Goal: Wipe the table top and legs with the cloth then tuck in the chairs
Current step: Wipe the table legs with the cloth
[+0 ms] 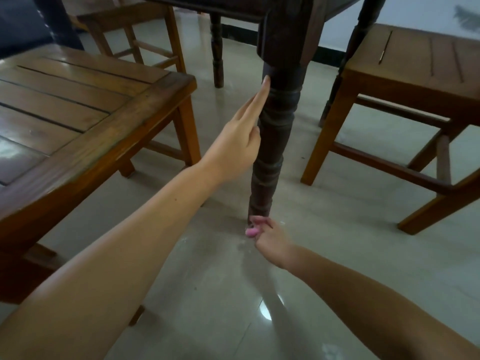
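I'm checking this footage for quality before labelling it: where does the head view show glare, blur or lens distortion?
Head view: bright glare spot on the glossy floor near the bottom, softer sheen on the left chair seat; the pink cloth in the right hand is slightly smeared; the left hand on the table leg is fairly sharp; wide-angle bending tilts the chairs at the edges; dim overall.

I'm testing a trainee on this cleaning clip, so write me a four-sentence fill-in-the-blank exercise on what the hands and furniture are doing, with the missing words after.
1. The left hand rests its fingers against the dark table ____.
2. The right hand pinches a small cloth whose colour is ____.
3. That cloth is at the ____ end of the table leg, near the floor.
4. Wooden ____ stand on both sides, pulled out from the table.

Missing words: leg; pink; bottom; chairs
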Demonstrator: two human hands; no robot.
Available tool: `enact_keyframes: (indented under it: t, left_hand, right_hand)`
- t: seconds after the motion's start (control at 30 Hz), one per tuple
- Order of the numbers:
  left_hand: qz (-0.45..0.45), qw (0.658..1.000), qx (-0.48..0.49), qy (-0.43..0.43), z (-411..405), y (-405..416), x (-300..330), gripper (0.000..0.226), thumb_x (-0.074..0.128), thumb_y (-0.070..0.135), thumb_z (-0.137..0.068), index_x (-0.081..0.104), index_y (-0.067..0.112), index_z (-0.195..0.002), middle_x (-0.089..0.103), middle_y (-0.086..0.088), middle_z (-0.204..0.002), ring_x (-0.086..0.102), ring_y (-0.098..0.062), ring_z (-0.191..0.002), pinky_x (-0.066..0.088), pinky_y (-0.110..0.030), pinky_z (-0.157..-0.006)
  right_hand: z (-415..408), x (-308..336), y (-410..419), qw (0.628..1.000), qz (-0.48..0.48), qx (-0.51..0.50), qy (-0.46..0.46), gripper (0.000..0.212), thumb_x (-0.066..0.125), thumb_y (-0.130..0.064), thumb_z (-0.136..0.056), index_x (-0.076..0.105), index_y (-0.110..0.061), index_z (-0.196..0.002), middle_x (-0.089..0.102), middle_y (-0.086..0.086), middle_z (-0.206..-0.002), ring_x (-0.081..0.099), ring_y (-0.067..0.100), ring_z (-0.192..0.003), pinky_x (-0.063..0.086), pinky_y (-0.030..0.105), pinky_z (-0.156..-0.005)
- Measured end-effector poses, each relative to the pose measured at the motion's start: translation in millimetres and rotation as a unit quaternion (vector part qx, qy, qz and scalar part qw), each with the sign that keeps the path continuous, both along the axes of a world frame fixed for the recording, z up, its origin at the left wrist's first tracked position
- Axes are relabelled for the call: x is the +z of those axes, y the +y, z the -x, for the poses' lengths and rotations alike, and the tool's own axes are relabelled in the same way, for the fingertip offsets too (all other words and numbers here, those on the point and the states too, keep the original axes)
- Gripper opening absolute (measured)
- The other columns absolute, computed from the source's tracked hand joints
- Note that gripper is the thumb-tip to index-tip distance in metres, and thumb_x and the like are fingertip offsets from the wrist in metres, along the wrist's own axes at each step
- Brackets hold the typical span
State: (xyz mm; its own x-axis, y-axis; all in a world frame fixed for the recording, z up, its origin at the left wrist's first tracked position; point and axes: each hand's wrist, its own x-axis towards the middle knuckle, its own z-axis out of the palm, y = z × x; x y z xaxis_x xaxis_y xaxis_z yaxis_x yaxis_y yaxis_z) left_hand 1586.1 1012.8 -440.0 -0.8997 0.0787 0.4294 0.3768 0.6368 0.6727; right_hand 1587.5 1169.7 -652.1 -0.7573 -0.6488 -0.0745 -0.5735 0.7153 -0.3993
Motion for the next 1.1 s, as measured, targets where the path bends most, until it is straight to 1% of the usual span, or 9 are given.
enact_keyframes:
  t: [0.1,0.17,0.27,0.4,0.53,0.7,0.83,0.97,1.1]
  left_hand:
    - [0.011,1.0,0.002,-0.002,0.5,1.8,-1.3,0.068,0.042,0.003,-0.094,0.002,0.018,-0.147,0.02,-0.008,-0.152,0.025,0.037,-0.097,0.025,0.01,-0.08]
    - [0.031,0.999,0.017,0.0,0.9,5.2,-2.8,0.073,0.047,0.009,-0.093,-0.001,0.019,-0.147,0.021,-0.01,-0.151,0.026,0.027,-0.102,0.028,0.009,-0.079]
    - [0.077,0.995,0.055,0.015,2.3,12.0,-7.2,0.084,0.057,0.019,-0.089,-0.005,0.018,-0.146,0.021,-0.012,-0.151,0.031,0.007,-0.112,0.028,-0.006,-0.091]
    - [0.086,0.993,0.077,0.02,4.8,15.4,-10.1,0.093,0.064,0.023,-0.085,-0.007,0.015,-0.145,0.017,-0.014,-0.152,0.034,-0.019,-0.131,0.032,-0.028,-0.099]
    - [0.095,0.992,0.077,0.015,6.2,14.6,-11.0,0.092,0.063,0.024,-0.086,-0.007,0.016,-0.146,0.012,-0.01,-0.154,0.017,0.005,-0.121,0.029,-0.024,-0.1]
    - [0.103,0.991,0.077,0.029,9.0,12.8,-12.9,0.09,0.06,0.022,-0.087,-0.008,0.012,-0.145,0.011,-0.012,-0.154,0.011,0.02,-0.11,0.019,-0.007,-0.098]
    - [0.105,0.991,0.08,0.028,8.5,11.5,-15.3,0.087,0.058,0.021,-0.089,-0.008,0.014,-0.144,0.013,-0.012,-0.154,0.013,0.019,-0.11,0.021,-0.007,-0.097]
    - [0.086,0.992,0.088,0.04,10.1,13.2,-17.2,0.085,0.058,0.017,-0.089,-0.005,0.01,-0.146,0.014,-0.013,-0.153,0.009,0.017,-0.114,0.023,-0.009,-0.1]
    - [0.067,0.995,0.073,0.026,8.6,11.2,-16.9,0.079,0.05,0.003,-0.09,-0.005,0.012,-0.146,0.017,-0.014,-0.151,0.038,0.001,-0.112,0.031,0.009,-0.077]
  right_hand:
    - [7.4,35.1,21.1,0.983,0.105,-0.143,-0.055,0.027,0.043,-0.012,-0.093,0.06,-0.015,-0.114,0.062,0.009,-0.109,0.06,0.024,-0.092,0.053,0.033,-0.075]
    - [16.8,67.3,32.6,0.927,0.262,-0.267,-0.017,0.024,0.044,-0.012,-0.096,0.057,-0.016,-0.115,0.063,0.004,-0.099,0.063,0.017,-0.078,0.054,0.022,-0.06]
    - [23.4,99.8,16.1,0.886,0.384,-0.258,0.023,0.048,0.04,-0.003,-0.095,0.04,-0.03,-0.134,0.044,-0.018,-0.117,0.057,0.002,-0.097,0.051,0.015,-0.078]
    - [15.3,74.6,-27.8,0.909,0.333,-0.249,-0.026,0.011,0.04,-0.024,-0.099,0.048,-0.03,-0.103,0.05,-0.004,-0.088,0.051,0.007,-0.07,0.046,0.017,-0.066]
    - [4.7,-3.4,-28.6,0.905,0.294,-0.253,-0.173,0.04,0.038,0.011,-0.082,0.038,-0.028,-0.091,0.037,0.009,-0.102,0.045,0.014,-0.083,0.045,0.021,-0.076]
    - [-6.7,-29.8,-7.1,0.889,0.224,-0.28,-0.286,0.038,0.035,-0.02,-0.1,0.028,-0.015,-0.136,0.048,0.006,-0.085,0.059,0.015,-0.051,0.049,0.018,-0.044]
    - [15.5,5.8,-10.2,0.768,0.394,-0.381,-0.331,0.037,0.058,-0.01,-0.087,0.048,-0.021,-0.12,0.063,0.005,-0.1,0.066,0.022,-0.083,0.056,0.041,-0.079]
    - [21.5,52.1,-46.3,0.767,0.451,-0.364,-0.276,0.037,0.047,-0.01,-0.095,0.043,-0.046,-0.103,0.056,-0.03,-0.088,0.06,0.014,-0.091,0.053,0.03,-0.068]
    - [-0.6,32.8,-49.5,0.794,0.36,-0.391,-0.295,0.046,0.035,0.01,-0.087,0.037,-0.027,-0.113,0.06,0.008,-0.11,0.065,0.019,-0.089,0.052,0.027,-0.081]
